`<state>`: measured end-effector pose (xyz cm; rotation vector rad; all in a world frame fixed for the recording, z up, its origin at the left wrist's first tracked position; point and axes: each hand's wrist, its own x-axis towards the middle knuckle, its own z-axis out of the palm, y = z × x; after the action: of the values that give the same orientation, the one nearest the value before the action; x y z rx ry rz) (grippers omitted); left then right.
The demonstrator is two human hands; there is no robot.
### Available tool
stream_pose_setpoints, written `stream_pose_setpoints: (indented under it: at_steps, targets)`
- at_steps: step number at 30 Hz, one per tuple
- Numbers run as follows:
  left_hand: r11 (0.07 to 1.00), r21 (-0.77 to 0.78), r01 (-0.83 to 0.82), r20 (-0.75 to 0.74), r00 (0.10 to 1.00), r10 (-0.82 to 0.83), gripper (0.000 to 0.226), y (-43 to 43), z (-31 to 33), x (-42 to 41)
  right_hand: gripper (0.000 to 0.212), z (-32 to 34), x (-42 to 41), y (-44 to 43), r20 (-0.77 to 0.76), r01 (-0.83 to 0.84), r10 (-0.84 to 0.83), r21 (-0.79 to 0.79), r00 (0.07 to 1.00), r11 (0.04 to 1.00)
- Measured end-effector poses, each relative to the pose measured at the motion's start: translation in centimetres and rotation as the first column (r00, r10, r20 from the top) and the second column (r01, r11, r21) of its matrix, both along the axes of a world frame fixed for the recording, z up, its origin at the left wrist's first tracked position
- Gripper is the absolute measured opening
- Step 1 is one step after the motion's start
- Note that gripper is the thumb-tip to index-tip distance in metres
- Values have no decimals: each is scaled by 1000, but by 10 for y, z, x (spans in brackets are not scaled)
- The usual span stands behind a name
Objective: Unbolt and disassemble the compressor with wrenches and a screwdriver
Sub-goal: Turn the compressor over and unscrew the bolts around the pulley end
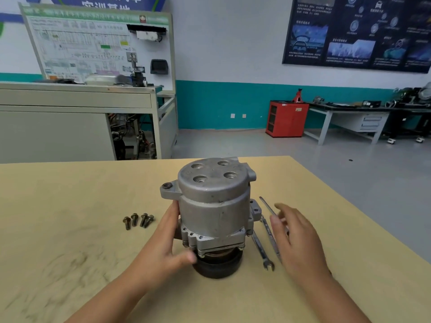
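Four flanged bolts [138, 220] lie loose on the tan, scuffed tabletop [58, 229] at the left, and the four recessed holes in the compressor's top cap look empty, so the top unbolting seems done; separating the housing is left. The left hand [163, 243] grips the lower left side of the compressor [213, 213], a dull cast-aluminium cylinder standing on its black pulley near the table's middle. Right of it lie slim steel wrenches [262, 249]. The right hand [296, 236] hovers over them, fingers spread, empty.
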<state>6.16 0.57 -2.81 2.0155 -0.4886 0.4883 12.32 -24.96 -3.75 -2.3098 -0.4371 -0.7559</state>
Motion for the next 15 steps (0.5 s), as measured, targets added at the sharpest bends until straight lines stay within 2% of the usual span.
stream_pose_setpoints:
  at_steps: [1,3,5,7,10,15]
  targets:
    - [999,40,7,2,1000,-7,106,1,-1,-1,54,6,-1,-3,13,-142,142,11,990,990]
    - [991,130,-28,12,1000,27,116,3,-2,0,82,14,2,-5,-85,-345,337,-90,938,934]
    - [974,206,-94,41,995,88,116,6,-3,3,110,20,11,-1,-237,-415,368,-198,899,888]
    - [957,252,-143,64,989,131,117,9,-3,9,127,22,21,11,-292,-463,398,-200,869,864]
    - [949,282,-140,45,990,133,120,11,-2,15,125,18,32,23,-251,-501,478,-36,842,865]
    - [936,284,-208,59,978,200,124,9,-7,22,110,6,41,29,-141,-540,545,75,826,838]
